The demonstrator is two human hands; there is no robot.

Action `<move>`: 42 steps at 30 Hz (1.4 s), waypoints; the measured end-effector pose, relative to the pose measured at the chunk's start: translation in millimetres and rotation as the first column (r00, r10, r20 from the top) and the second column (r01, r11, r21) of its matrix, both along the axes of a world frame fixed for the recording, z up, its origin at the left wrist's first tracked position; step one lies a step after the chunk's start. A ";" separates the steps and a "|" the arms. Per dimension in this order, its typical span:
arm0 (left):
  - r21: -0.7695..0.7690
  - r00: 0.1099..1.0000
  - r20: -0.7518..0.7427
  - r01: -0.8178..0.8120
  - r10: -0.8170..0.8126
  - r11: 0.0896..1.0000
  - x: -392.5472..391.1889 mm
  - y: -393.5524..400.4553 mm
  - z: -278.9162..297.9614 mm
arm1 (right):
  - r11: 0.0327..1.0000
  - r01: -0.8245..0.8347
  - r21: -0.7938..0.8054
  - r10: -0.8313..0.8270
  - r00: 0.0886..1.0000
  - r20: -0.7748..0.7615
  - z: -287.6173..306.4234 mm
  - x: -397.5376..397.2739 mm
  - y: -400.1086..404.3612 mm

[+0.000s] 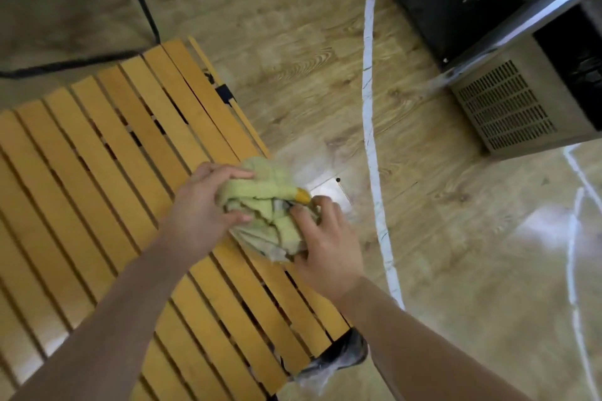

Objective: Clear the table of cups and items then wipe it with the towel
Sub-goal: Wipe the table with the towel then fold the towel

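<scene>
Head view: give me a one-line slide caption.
Both hands, left and right, bunch a yellow-green towel at the right edge of a bare wooden slatted table.

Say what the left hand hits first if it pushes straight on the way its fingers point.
The left hand points right, its fingers already on the bunched pale green towel. Past that lies the right hand, gripping the towel's other side at the slatted orange wooden table's edge.

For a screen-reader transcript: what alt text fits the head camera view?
Both hands, left hand and right hand, grip a bunched yellow-green towel at the right edge of a slatted wooden table that shows no cups, above a wood-pattern floor.
</scene>
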State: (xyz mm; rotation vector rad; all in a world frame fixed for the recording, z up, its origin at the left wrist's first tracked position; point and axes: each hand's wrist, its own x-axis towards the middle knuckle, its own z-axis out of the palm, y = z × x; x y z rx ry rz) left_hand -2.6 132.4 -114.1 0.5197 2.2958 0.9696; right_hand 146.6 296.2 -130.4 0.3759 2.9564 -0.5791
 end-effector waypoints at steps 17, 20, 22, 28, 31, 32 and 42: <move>0.055 0.995 -0.005 -0.097 0.098 0.994 23.7 45.8 -45.8 | 0.967 0.171 0.191 -0.208 0.958 0.195 -23.3 -11.0 24.0; 0.076 0.997 0.002 -0.076 0.076 0.994 30.0 83.8 -39.0 | 0.942 0.206 0.266 -0.259 0.949 0.181 -13.0 -2.8 52.9; 0.107 0.993 -0.021 -0.110 0.113 0.988 33.4 82.1 -30.9 | 0.942 0.199 0.270 -0.246 0.956 0.157 -4.7 2.3 53.7; 0.055 0.937 -0.154 -0.309 0.314 0.950 52.2 -47.4 -14.5 | 0.981 0.146 0.128 -0.146 0.989 -0.005 9.8 3.2 -64.3; -0.124 0.917 -0.178 -0.382 0.358 0.916 60.0 -132.9 -16.9 | 0.999 0.046 0.028 -0.048 0.995 0.084 -4.0 5.3 -150.3; -0.156 0.914 -0.168 -0.394 0.369 0.906 61.5 -157.2 -18.3 | 1.000 0.015 -0.005 -0.015 0.993 0.116 -8.9 6.5 -173.4; -0.149 0.937 0.002 -0.344 0.348 0.927 113.5 -144.9 -26.4 | 0.972 -0.190 0.139 0.141 0.942 0.304 -15.7 -6.3 -122.7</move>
